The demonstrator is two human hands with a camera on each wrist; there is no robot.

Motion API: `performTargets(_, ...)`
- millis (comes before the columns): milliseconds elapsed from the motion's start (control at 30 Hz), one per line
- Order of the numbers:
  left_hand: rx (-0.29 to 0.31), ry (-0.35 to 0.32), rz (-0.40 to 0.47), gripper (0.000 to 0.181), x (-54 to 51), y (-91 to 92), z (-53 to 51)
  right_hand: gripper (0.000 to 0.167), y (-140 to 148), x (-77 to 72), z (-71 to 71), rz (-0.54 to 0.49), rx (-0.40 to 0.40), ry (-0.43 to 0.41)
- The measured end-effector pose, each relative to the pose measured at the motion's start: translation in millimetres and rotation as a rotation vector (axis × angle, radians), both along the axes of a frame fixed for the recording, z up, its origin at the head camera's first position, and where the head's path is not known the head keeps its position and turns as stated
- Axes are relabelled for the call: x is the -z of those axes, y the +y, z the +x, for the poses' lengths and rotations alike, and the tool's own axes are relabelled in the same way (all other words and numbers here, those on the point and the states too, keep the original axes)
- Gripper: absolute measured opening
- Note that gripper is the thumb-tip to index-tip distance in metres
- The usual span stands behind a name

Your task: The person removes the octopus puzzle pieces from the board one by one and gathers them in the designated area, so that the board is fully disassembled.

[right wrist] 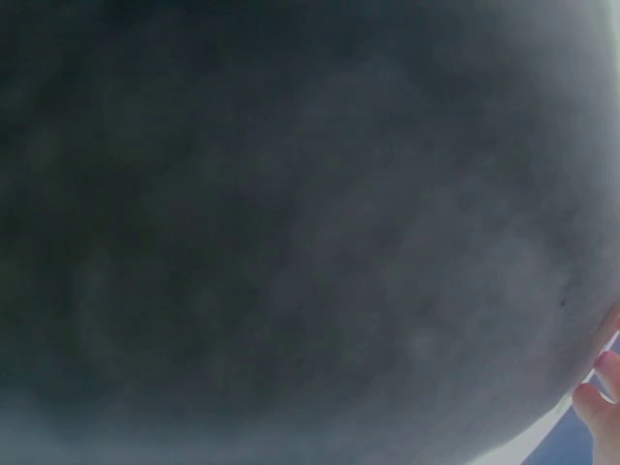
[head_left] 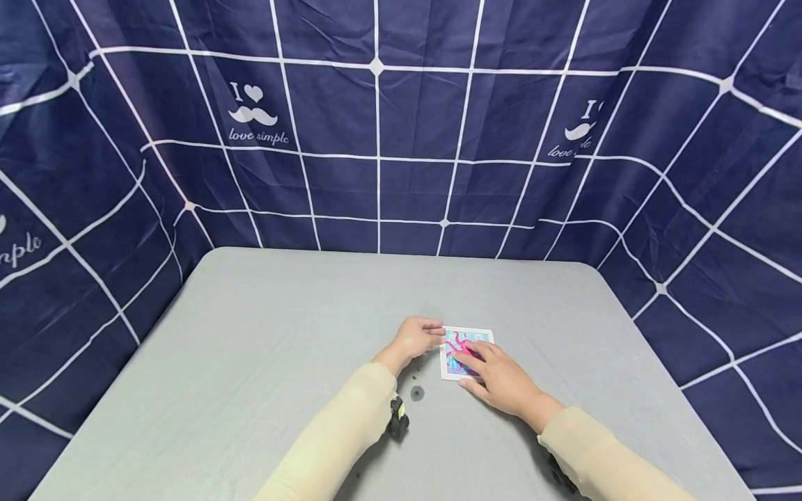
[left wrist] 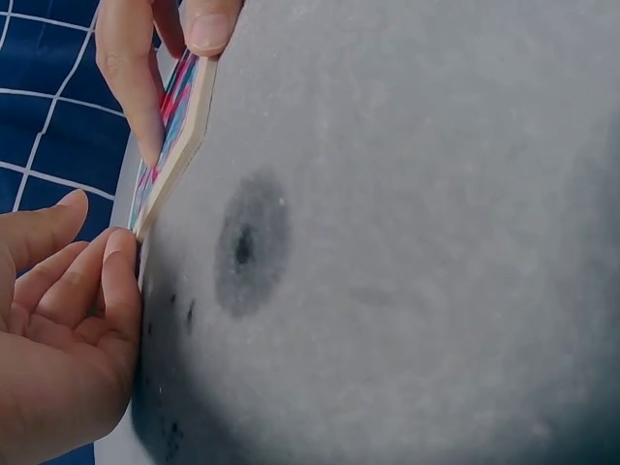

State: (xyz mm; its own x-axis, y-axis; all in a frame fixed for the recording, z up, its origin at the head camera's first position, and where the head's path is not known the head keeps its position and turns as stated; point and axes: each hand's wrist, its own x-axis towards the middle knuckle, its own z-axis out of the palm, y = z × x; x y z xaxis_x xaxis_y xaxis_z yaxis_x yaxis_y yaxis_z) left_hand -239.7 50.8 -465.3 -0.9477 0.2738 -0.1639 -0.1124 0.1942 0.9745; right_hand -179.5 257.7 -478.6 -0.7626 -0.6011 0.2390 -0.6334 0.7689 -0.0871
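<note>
A small flat picture board (head_left: pixel 450 367) with a pale border and a pink, octopus-like figure on blue lies on the grey table. Its pale, wood-coloured edge (left wrist: pixel 184 160) shows in the left wrist view. My left hand (head_left: pixel 415 337) is at the board's left side, fingertips touching its edge; the thumb stands apart (left wrist: pixel 48 232). Over the right part of the board lies my right hand (head_left: pixel 506 381), its fingers resting on the picture and the thumb by the near edge. That hand hides part of the picture. Only some fingertips (right wrist: pixel 603 397) show in the right wrist view.
The grey table (head_left: pixel 282 334) has rounded far corners. A dark round stain (head_left: pixel 417 394) and small specks mark it near the left wrist. A navy curtain (head_left: pixel 338 181) with white grid lines surrounds the back and sides. A dark wrist device (head_left: pixel 397 417) sits under the left sleeve.
</note>
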Motion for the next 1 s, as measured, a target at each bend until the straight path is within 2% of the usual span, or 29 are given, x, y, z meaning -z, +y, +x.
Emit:
performTargets(200,-0.005,-0.019,0.015,0.036,-0.9,1.2,0.8,0.051,-0.4,0.6,-0.4,0.004,-0.006,0.007)
performTargets(567,-0.055,-0.078,0.121,0.033,0.5,3.0,1.5,0.052,-1.1,-0.5,0.5,-0.001,0.005,-0.007)
performTargets(1000,-0.059,-0.081,0.15,0.033,2.7,4.1,2.7,0.051,-1.2,-0.5,1.5,0.0,0.014,-0.013)
